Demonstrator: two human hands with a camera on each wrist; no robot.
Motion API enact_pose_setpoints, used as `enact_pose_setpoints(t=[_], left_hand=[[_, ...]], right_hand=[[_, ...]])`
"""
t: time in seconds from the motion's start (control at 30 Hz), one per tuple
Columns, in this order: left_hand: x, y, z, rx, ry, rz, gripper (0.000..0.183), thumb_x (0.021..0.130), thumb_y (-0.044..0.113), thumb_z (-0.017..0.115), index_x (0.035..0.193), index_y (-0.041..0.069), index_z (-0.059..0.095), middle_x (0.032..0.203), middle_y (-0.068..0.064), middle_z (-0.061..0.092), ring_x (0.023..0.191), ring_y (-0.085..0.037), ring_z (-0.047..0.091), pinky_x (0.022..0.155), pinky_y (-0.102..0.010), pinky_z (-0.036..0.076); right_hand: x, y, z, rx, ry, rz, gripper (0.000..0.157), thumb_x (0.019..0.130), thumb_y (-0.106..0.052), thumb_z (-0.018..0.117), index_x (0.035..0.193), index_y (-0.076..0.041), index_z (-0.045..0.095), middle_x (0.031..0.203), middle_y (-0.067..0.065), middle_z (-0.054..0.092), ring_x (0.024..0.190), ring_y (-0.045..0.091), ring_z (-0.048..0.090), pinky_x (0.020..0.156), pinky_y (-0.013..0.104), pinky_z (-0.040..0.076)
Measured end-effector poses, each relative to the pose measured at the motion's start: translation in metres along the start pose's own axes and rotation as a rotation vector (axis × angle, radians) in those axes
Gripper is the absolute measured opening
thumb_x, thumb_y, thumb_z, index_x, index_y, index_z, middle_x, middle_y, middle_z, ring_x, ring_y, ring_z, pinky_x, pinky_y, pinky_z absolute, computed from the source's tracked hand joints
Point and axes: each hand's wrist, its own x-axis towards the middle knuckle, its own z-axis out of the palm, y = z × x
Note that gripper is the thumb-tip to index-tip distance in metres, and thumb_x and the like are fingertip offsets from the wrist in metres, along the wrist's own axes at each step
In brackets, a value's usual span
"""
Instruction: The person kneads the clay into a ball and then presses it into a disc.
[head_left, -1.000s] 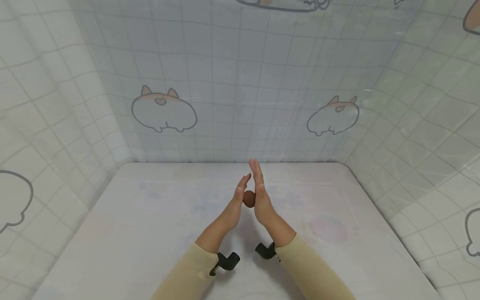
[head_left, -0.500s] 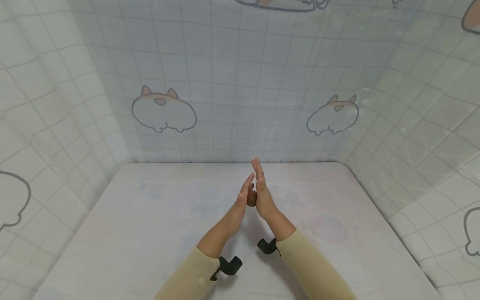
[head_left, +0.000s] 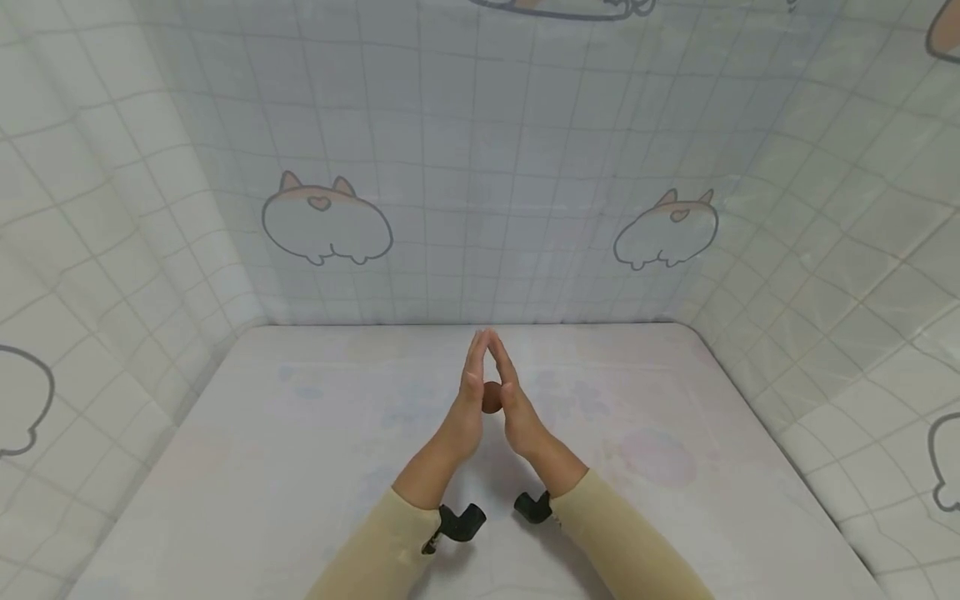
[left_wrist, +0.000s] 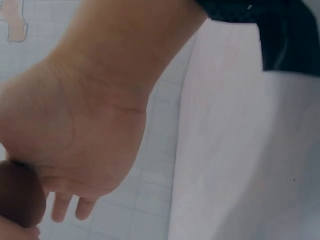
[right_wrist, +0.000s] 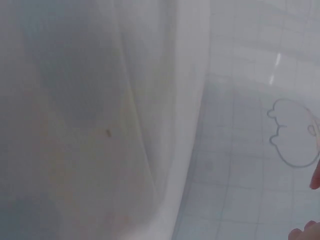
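Between the two palms sits a small brown ball (head_left: 491,398), smooth and round, its texture too plain to name the material. My left hand (head_left: 463,417) presses on it from the left with straight fingers. From the right, the flat palm of my right hand (head_left: 522,417) meets it. The fingertips of both hands come together beyond the ball, forming a peak. In the left wrist view the ball (left_wrist: 21,194) lies against the left palm (left_wrist: 85,135), partly cut off by the frame edge. Only a few fingertips (right_wrist: 315,232) show in the right wrist view.
A pale, faintly patterned table (head_left: 262,433) lies below the hands. Grid-patterned sheets with cartoon animals form a back wall (head_left: 495,167) and both sides. Black wrist-camera mounts (head_left: 462,522) stick out inward from the cream sleeves (head_left: 382,550).
The hands have slid against each other around the ball. The right fingertips reached farther forward before; now both hands' fingertips are level and meet. The ball has shifted slightly left.
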Motion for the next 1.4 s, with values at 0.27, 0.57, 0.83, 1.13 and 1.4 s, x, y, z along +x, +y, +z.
enact_pose_setpoints(t=[0.27, 0.57, 0.83, 1.13, 1.4], left_hand=[[0.007, -0.011, -0.006, 0.033, 0.126, -0.088, 0.091, 0.091, 0.08, 0.003, 0.163, 0.024, 0.002, 0.167, 0.003, -0.007, 0.152, -0.026, -0.003, 0.112, -0.071, 0.002], [0.006, -0.026, -0.01, 0.033, 0.124, -0.173, 0.081, 0.096, 0.074, 0.003, 0.162, 0.027, 0.0, 0.167, -0.002, -0.009, 0.152, -0.033, -0.002, 0.109, -0.075, 0.004], [0.0, -0.038, -0.005, 0.066, 0.067, -0.248, 0.08, 0.097, 0.072, 0.001, 0.162, 0.026, 0.0, 0.167, -0.003, -0.005, 0.152, -0.033, 0.001, 0.112, -0.072, 0.008], [-0.007, -0.038, 0.005, 0.058, -0.031, -0.255, 0.088, 0.094, 0.076, -0.002, 0.162, 0.021, -0.005, 0.167, -0.006, -0.005, 0.152, -0.035, -0.001, 0.111, -0.072, 0.008], [-0.015, -0.032, 0.012, 0.006, -0.144, -0.267, 0.082, 0.095, 0.074, -0.002, 0.161, 0.026, -0.011, 0.167, -0.005, -0.009, 0.152, -0.034, -0.002, 0.111, -0.073, 0.006]], right_hand=[[-0.005, -0.01, 0.01, 0.018, -0.048, -0.09, 0.088, 0.098, -0.072, 0.004, 0.161, -0.013, -0.007, 0.168, 0.01, -0.002, 0.153, 0.028, -0.003, 0.116, 0.065, 0.006], [-0.009, -0.019, 0.014, 0.025, -0.056, -0.128, 0.088, 0.098, -0.072, 0.005, 0.161, -0.012, -0.007, 0.168, 0.009, -0.001, 0.153, 0.027, -0.001, 0.114, 0.068, 0.005], [-0.003, -0.027, 0.006, 0.01, 0.006, -0.103, 0.087, 0.098, -0.073, 0.002, 0.161, -0.013, -0.007, 0.167, 0.014, 0.006, 0.153, 0.029, 0.001, 0.112, 0.071, 0.003], [0.009, -0.026, -0.006, -0.018, 0.062, -0.025, 0.089, 0.096, -0.076, 0.004, 0.162, -0.017, -0.007, 0.168, 0.009, 0.004, 0.153, 0.025, 0.001, 0.113, 0.068, 0.003], [0.015, -0.016, -0.014, -0.04, 0.086, 0.048, 0.087, 0.093, -0.079, 0.006, 0.162, -0.026, -0.005, 0.167, -0.002, 0.003, 0.153, 0.022, 0.0, 0.113, 0.069, 0.005]])
